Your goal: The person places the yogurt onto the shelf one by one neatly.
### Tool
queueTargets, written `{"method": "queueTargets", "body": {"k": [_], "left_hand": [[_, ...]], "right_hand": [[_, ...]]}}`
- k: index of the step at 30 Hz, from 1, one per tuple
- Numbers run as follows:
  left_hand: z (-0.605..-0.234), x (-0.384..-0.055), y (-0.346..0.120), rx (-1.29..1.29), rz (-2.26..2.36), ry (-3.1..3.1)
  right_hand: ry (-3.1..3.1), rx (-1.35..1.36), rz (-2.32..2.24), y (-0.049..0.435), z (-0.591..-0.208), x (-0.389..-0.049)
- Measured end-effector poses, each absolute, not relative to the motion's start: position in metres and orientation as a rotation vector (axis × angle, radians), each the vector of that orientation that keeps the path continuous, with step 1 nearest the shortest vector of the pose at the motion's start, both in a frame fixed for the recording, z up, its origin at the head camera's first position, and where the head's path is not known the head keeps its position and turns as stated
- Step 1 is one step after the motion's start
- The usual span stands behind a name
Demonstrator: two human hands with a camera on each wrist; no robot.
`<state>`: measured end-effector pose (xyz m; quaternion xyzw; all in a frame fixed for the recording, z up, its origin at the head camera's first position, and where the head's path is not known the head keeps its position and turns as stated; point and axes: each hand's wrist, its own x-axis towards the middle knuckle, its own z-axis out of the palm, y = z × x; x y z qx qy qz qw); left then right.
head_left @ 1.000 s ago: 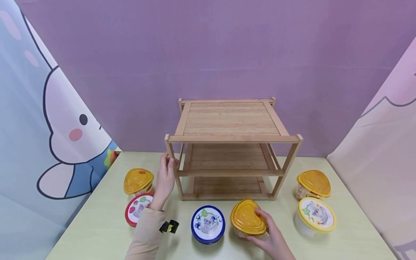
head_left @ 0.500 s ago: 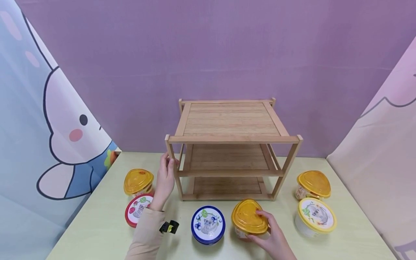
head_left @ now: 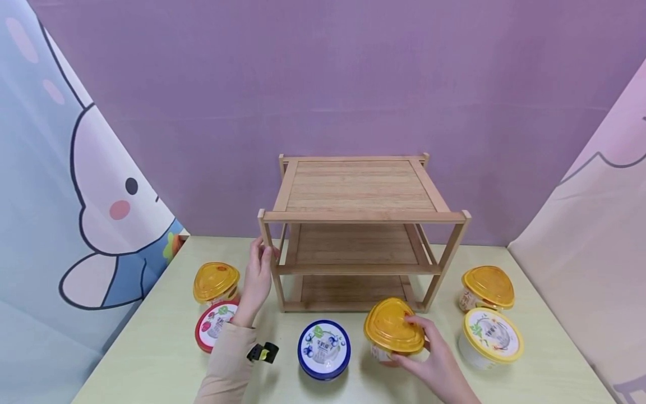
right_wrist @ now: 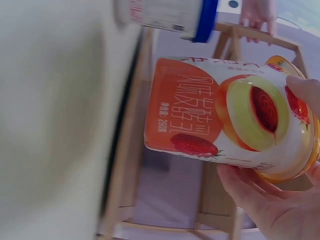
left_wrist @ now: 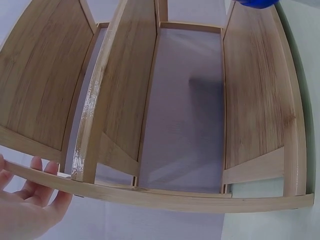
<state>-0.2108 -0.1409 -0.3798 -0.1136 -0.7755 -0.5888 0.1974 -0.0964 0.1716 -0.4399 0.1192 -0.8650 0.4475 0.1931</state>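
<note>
My left hand (head_left: 258, 278) curls its fingers round the left front post of a three-tier wooden shelf rack (head_left: 360, 216). The left wrist view shows the fingers (left_wrist: 42, 190) bent over that rail. My right hand (head_left: 429, 359) grips a yogurt tub (head_left: 393, 325) with a translucent orange lid, thumb on one side and fingers on the other. Peach and strawberry pictures cover the side of this tub in the right wrist view, where it appears just above the table. Left of it stands a round tub with a blue-rimmed lid (head_left: 323, 349).
On the left stand an orange-lidded tub (head_left: 215, 281) and a red-rimmed tub (head_left: 214, 325), partly behind my forearm. An orange-lidded tub (head_left: 487, 285) and a yellow-rimmed tub (head_left: 492, 334) are on the right. A purple cloth (head_left: 353, 78) hangs behind the rack.
My right hand has lifted the orange-lidded yogurt tub a little and moved it slightly right and towards the rack. My left hand keeps its hold on the post.
</note>
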Motion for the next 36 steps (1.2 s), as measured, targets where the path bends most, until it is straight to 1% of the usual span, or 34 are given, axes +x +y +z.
{"method": "queueTargets", "body": {"k": [6,13,21,28,36], "left_hand": [[-0.363,-0.200,-0.137,-0.298,-1.689,-2.197],[-0.384,-0.216,-0.148,-0.320,-1.723,-2.178],[-0.386,-0.219,-0.150,-0.344,-1.686,-2.158],[-0.388,-0.219,-0.150,-0.353,-1.721,-2.154],[-0.390,-0.220,-0.149,-0.367,-1.715,-2.140]], "right_hand": [[-2.471,0.342,1.301,0.173,-0.414,-0.099],[-2.467,0.472,1.334,0.173,-0.383,-0.105],[-2.510,0.616,1.239,0.168,-0.343,-0.116],[-2.520,0.745,1.293,0.164,-0.307,-0.124],[-2.457,0.891,1.377,0.152,-0.271,-0.142]]}}
